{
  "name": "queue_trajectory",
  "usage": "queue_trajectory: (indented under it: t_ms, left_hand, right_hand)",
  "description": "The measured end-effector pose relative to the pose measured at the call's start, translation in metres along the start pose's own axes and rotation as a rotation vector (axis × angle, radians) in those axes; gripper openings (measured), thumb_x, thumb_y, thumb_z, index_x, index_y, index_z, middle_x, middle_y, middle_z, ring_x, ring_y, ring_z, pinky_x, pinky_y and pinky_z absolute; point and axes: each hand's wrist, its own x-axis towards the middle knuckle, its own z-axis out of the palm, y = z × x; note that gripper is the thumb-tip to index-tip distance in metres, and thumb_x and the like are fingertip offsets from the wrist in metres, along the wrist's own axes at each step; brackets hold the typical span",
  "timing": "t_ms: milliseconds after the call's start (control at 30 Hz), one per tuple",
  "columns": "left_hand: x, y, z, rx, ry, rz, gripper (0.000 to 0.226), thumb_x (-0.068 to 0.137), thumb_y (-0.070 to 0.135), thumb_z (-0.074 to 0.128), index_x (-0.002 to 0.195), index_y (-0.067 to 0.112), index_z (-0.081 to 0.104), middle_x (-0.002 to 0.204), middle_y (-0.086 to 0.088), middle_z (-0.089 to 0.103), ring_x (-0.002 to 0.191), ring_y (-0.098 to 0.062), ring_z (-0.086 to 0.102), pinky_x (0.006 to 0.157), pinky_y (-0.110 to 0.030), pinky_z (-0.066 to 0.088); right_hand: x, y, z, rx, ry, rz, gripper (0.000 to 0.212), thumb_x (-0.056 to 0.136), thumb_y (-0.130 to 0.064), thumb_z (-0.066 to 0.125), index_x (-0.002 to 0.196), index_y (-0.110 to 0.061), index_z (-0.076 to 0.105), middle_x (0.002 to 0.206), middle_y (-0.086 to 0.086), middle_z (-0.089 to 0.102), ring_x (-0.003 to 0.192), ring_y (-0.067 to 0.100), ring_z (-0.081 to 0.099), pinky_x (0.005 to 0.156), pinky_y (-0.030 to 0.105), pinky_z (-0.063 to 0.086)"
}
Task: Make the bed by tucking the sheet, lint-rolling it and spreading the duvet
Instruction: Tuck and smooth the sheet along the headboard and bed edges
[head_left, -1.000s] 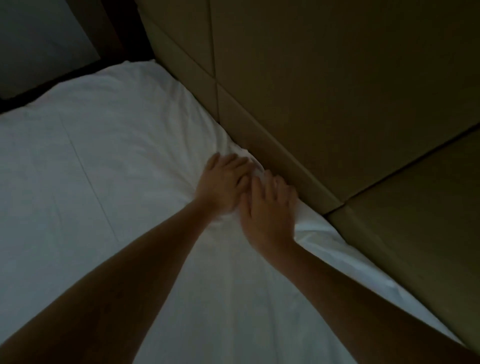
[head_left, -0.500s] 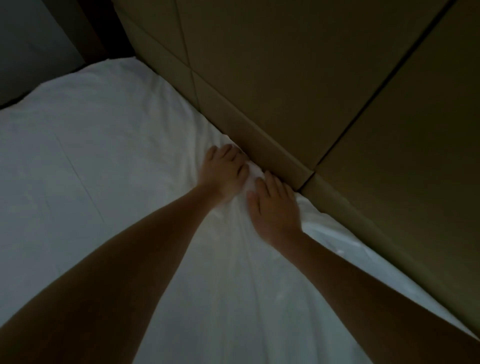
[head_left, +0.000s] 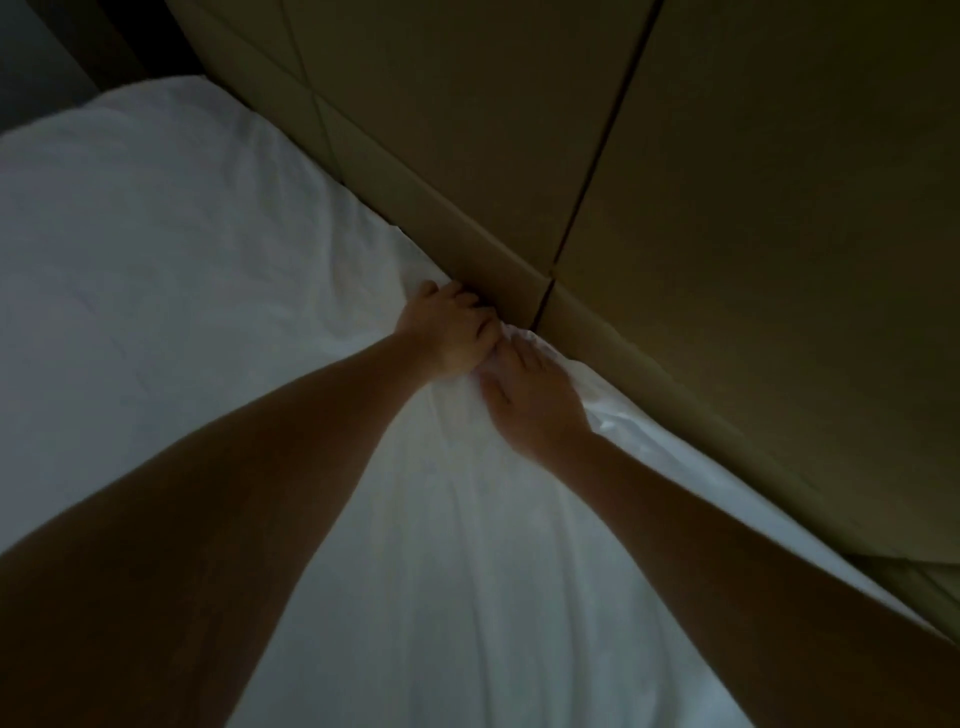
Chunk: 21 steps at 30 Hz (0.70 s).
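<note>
- The left hand (head_left: 447, 330), flat a second ago, now curls its fingers into the sheet (head_left: 208, 260) at the bed's edge, knuckles against the padded panel (head_left: 493, 260).
- The right hand (head_left: 530, 400) has slid along that edge; a fold of sheet now covers its fingertips.
- The hands, apart before, now touch, with the sheet bunched between them.

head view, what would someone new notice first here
The left hand and right hand meet mid-frame, where the white sheet runs against the padded headboard. The left curls its fingers into the sheet's edge at that gap; the right presses beside it, fingertips hidden under a fold. In the dim light the sheet is the brightest thing.
</note>
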Motion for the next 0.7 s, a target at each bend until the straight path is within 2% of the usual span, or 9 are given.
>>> queue_trajectory:
  t_ms: [67,100,167,233,300,400,467,600,700]
  left_hand:
    - [-0.017,0.002,0.008,-0.162,0.111,-0.046,0.059,0.092,0.039,0.014,0.135,0.016,0.045,0.138,-0.004,0.048,0.13,-0.022,0.04,0.105,-0.036,0.028]
    - [-0.031,0.007,0.012,-0.266,0.196,-0.044,0.064,0.087,0.04,0.014,0.135,0.013,0.046,0.136,-0.006,0.05,0.127,-0.024,0.045,0.104,-0.035,0.031]
    - [-0.053,0.021,0.018,-0.401,0.29,0.048,0.059,0.083,0.035,0.025,0.128,0.008,0.053,0.125,-0.01,0.058,0.115,-0.028,0.055,0.097,-0.035,0.039]
    - [-0.06,0.035,0.022,-0.394,0.278,0.121,0.055,0.085,0.033,0.03,0.127,0.008,0.055,0.128,-0.012,0.057,0.118,-0.029,0.054,0.099,-0.035,0.04]
    - [-0.055,0.051,0.02,-0.339,0.195,0.114,0.065,0.085,0.041,0.019,0.137,0.014,0.047,0.144,-0.012,0.044,0.134,-0.027,0.04,0.109,-0.037,0.03]
    - [-0.044,0.07,0.015,-0.224,0.041,0.048,0.086,0.074,0.05,-0.007,0.149,0.02,0.024,0.157,-0.008,0.02,0.146,-0.02,0.015,0.117,-0.034,0.009]
    - [-0.037,0.076,0.012,-0.133,-0.018,0.015,0.09,0.072,0.051,-0.012,0.148,0.02,0.026,0.156,-0.006,0.023,0.145,-0.019,0.018,0.116,-0.034,0.01]
    - [-0.017,0.08,0.002,0.065,-0.059,0.042,0.058,0.096,0.047,0.013,0.134,0.019,0.047,0.136,-0.005,0.051,0.129,-0.023,0.041,0.111,-0.038,0.022]
    - [-0.006,0.078,-0.006,0.065,-0.137,0.059,0.043,0.1,0.037,0.023,0.126,0.02,0.053,0.128,-0.006,0.054,0.124,-0.024,0.044,0.103,-0.038,0.031]
  right_hand:
    - [-0.032,0.002,-0.003,0.021,0.164,0.015,0.059,0.085,-0.035,0.021,0.12,-0.002,0.057,0.113,0.016,0.063,0.103,0.032,0.062,0.091,0.039,0.047]
    - [-0.049,0.006,-0.002,-0.052,0.256,0.006,0.052,0.085,-0.031,0.029,0.115,-0.003,0.06,0.109,0.014,0.066,0.095,0.03,0.065,0.086,0.038,0.051]
    - [-0.074,0.021,0.004,-0.17,0.308,-0.006,0.046,0.085,-0.029,0.035,0.112,-0.004,0.062,0.109,0.014,0.066,0.092,0.03,0.065,0.083,0.039,0.052]
    - [-0.086,0.036,0.009,-0.19,0.264,0.064,0.048,0.087,-0.033,0.034,0.116,-0.006,0.06,0.117,0.015,0.063,0.098,0.032,0.064,0.086,0.042,0.051]
    - [-0.088,0.042,0.007,-0.122,0.159,0.145,0.059,0.09,-0.041,0.025,0.128,-0.006,0.054,0.134,0.015,0.054,0.112,0.034,0.059,0.092,0.043,0.048]
    - [-0.085,0.045,0.009,-0.011,0.043,0.148,0.078,0.086,-0.055,-0.001,0.15,-0.014,0.019,0.158,0.008,0.017,0.143,0.025,0.023,0.115,0.038,0.021]
    - [-0.078,0.047,0.008,0.109,-0.012,0.19,0.069,0.094,-0.056,0.007,0.151,-0.016,0.008,0.16,0.004,0.008,0.146,0.019,0.013,0.117,0.033,0.012]
    - [-0.063,0.05,0.006,0.167,-0.033,0.221,0.055,0.1,-0.043,0.02,0.148,-0.015,0.02,0.155,0.005,0.025,0.14,0.021,0.027,0.112,0.035,0.022]
    - [-0.061,0.058,-0.004,0.218,-0.075,0.204,0.049,0.102,-0.036,0.022,0.146,-0.015,0.026,0.151,0.006,0.033,0.135,0.024,0.036,0.108,0.036,0.03]
